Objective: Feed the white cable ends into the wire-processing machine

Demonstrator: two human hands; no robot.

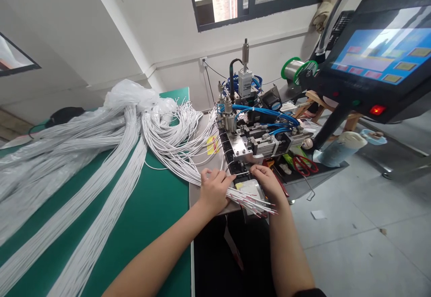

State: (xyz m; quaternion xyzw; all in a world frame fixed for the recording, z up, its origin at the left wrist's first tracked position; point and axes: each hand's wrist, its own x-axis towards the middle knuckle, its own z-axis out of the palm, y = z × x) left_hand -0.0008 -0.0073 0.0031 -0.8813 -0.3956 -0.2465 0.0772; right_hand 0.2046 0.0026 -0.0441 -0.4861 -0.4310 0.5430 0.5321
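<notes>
My left hand (213, 190) is closed on a bundle of thin white wires (251, 203) whose stripped ends fan out to the right past its fingers. My right hand (266, 180) pinches a single white wire, holding its tip at the front of a small metal machine (251, 141) with blue air hoses. Both hands rest at the front edge of the machine's grey base plate. More white wires (175, 144) loop back from the bundle onto the green table (158, 207).
Long bunches of white wire (67, 171) and a plastic bag cover the left of the green table. A touch screen (380, 54) on a black arm stands at the right. Red-handled scissors (305, 164), a solder spool (298, 68) and a white bottle lie beside the machine.
</notes>
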